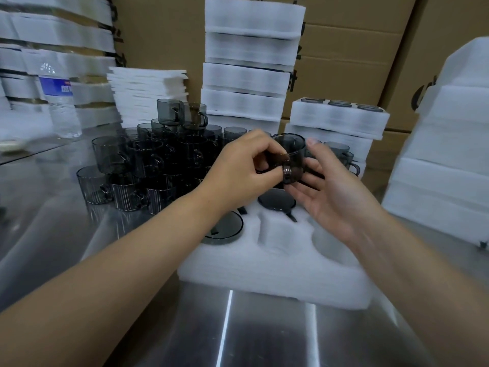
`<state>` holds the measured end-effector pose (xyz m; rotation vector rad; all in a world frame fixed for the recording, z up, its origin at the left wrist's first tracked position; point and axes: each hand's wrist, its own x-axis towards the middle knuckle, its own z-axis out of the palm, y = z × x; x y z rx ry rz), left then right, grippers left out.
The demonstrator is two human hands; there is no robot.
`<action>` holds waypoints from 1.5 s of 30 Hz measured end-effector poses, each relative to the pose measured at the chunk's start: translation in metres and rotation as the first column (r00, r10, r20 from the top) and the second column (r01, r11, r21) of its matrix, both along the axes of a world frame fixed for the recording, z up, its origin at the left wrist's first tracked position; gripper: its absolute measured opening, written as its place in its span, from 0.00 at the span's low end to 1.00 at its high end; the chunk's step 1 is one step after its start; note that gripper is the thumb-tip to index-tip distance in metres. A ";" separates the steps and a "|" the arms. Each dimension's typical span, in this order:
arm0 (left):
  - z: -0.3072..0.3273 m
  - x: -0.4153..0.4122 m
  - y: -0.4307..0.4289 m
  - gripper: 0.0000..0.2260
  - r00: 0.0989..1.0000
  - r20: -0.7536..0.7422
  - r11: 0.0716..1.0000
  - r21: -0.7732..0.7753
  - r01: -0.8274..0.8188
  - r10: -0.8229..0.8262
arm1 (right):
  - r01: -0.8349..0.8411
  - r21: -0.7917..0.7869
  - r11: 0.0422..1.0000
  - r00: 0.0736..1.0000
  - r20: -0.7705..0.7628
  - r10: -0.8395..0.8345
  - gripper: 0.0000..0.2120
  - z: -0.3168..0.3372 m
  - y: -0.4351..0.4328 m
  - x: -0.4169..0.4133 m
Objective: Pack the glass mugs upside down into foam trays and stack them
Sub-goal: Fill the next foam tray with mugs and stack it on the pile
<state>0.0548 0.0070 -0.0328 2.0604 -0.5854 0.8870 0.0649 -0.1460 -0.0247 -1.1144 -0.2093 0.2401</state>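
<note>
1. Our left hand (pixel 238 165) pinches a mug (pixel 289 152) above the tray (pixel 264 268). Its mouth seems to face up, so it needs turning over.
2. Our right hand (pixel 325 189) hovers beside it, fingers straight and apart, holding nothing, likely ready to help flip.
3. Two inverted mugs (pixel 276 201) sit in the tray, and a near pocket (pixel 330 242) lies free.
</note>
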 end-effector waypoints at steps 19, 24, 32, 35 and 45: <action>-0.006 0.015 0.009 0.42 0.941 -0.322 0.990 -0.124 0.072 -0.109 | -0.016 -0.008 1.000 0.998 0.055 0.016 0.07 0.000 -0.002 -0.001; -0.006 0.011 0.008 0.40 0.926 -0.357 0.992 -0.077 0.100 -0.122 | -0.031 -0.026 0.999 0.995 0.090 0.033 0.09 0.002 -0.001 -0.004; -0.007 0.014 0.007 0.38 0.922 -0.360 0.989 -0.087 0.118 -0.141 | -0.026 -0.043 0.999 0.993 0.112 0.031 0.07 0.001 -0.001 -0.003; -0.007 0.014 0.008 0.38 0.922 -0.355 0.987 -0.097 0.128 -0.154 | -0.016 -0.042 0.999 0.994 0.109 0.020 0.06 0.001 0.000 -0.002; -0.007 0.013 0.007 0.32 0.932 -0.321 0.985 -0.098 0.141 -0.166 | -0.032 -0.030 0.999 0.992 0.118 0.036 0.07 0.000 0.000 -0.002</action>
